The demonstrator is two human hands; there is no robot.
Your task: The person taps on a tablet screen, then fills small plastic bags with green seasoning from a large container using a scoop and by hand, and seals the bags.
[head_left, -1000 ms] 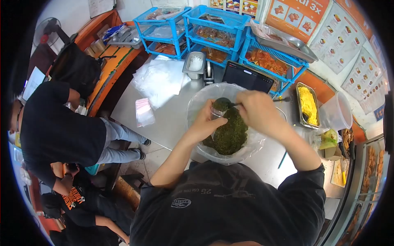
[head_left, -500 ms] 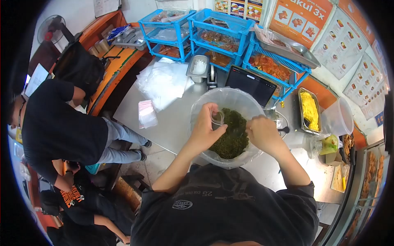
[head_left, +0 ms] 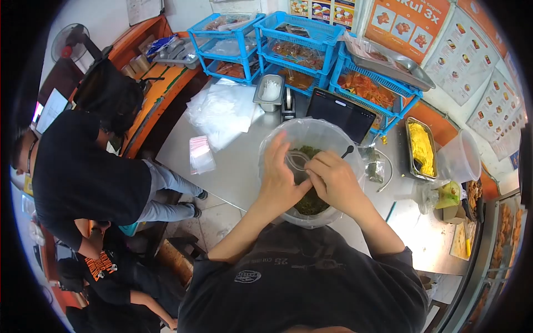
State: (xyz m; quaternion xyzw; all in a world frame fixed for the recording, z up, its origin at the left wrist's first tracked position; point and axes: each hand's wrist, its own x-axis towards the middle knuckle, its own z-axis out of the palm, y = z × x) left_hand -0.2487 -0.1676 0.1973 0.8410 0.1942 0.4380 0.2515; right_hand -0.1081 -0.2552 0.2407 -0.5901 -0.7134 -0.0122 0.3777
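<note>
The black handle (head_left: 348, 151) slants forward and right.

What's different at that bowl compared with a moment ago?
The right hand has moved left to meet the left hand and now seems to pinch the clear plastic. The spoon's handle has shifted left and away from the person; whether it was let go is hidden. The left fingers have straightened. The bowl, tablet and blue racks stay put.

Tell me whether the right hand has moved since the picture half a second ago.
Yes: judged against the tablet, the right hand has shifted toward picture left, bringing it closer to the left hand.
</note>
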